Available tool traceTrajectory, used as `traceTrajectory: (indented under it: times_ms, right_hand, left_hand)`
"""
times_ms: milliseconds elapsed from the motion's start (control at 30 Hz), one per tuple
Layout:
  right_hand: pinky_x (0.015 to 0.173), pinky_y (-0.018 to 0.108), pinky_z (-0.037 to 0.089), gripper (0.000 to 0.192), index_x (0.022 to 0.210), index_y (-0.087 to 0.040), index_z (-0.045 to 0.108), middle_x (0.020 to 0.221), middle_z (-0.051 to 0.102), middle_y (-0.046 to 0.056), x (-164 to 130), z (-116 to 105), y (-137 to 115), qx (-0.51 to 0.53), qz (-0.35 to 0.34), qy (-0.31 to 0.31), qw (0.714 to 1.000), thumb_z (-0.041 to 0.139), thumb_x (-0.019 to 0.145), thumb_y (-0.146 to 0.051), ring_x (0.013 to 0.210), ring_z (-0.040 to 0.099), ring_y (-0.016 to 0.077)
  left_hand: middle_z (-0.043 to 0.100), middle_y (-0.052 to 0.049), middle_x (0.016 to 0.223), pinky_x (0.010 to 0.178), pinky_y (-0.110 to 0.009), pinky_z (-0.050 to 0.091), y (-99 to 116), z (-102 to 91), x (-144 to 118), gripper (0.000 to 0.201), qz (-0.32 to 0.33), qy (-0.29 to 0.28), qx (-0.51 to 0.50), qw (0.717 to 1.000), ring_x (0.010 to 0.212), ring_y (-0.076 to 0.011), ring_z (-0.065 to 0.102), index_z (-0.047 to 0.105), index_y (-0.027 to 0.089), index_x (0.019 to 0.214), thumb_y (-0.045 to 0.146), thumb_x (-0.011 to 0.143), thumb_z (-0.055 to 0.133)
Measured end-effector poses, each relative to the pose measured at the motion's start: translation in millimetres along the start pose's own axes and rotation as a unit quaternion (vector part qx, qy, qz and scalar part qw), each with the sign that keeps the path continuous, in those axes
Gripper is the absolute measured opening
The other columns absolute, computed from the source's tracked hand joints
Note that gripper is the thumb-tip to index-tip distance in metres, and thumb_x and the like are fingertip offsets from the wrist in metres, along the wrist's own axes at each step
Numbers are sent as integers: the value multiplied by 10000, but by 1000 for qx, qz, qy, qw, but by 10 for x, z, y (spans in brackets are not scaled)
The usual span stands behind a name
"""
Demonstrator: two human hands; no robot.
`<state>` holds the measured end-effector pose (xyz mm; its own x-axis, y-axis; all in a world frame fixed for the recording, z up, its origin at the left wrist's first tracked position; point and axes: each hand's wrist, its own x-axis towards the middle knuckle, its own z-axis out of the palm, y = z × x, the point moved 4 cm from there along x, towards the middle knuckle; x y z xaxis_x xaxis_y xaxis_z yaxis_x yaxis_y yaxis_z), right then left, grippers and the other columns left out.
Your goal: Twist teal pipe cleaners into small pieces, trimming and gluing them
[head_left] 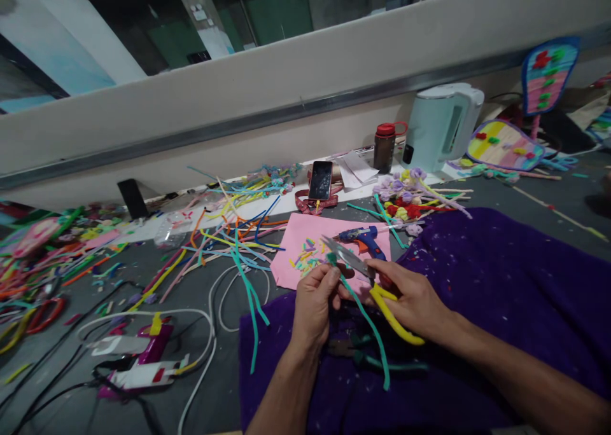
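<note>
My left hand (312, 301) pinches the top end of a teal pipe cleaner (370, 330), which hangs down over the purple cloth (501, 282). My right hand (413, 298) grips yellow-handled scissors (363, 273); their open blades point up and left, with the pipe cleaner's end between them by my left fingertips. Just beyond the hands lies a pink sheet (300, 238) with small cut coloured pieces on it and a blue glue gun (365, 236) at its right edge.
Loose pipe cleaners (229, 231) spread over the grey floor to the left, with white cables (210, 333) and a pink power strip (143, 355). A phone (320, 180), a brown bottle (384, 147), a white kettle (442, 126) and pipe-cleaner flowers (405, 196) stand near the wall.
</note>
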<state>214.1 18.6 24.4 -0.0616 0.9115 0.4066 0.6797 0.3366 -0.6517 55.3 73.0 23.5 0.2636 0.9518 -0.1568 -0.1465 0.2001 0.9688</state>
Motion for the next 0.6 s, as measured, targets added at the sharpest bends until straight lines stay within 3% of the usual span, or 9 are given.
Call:
traceTrajectory:
  times_ms: [200,367,600]
  right_hand:
    - [557,230,439,477,1184,-213,414,773,573,-8,45,-54,42,71,85,-54,992,549,755,-371,600,521,117]
    - [635,254,443,496,1182,-216,418,913,580,23,28,-1,-37,60,65,-80,993,586,728,-326,692,546,133]
    - [633,273,440,473,1175,-204,439,887,571,46,9,55,-39,3,25,-51,998,581,734,-302,723,552,157]
  left_hand:
    - [652,-50,727,333,-145,290,33,-16,9,279,-19,0,-72,997,408,-38,467,591,112,810,368,702,614]
    - [650,-43,681,332,-144,283,19,-11,2,271,-26,-1,-58,998,379,-35,452,582,117,786,373,703,609]
    - [577,0,482,354,-148,229,-8,14,-19,275,-1,-13,-11,1000,327,-27,380,597,117,839,369,730,583]
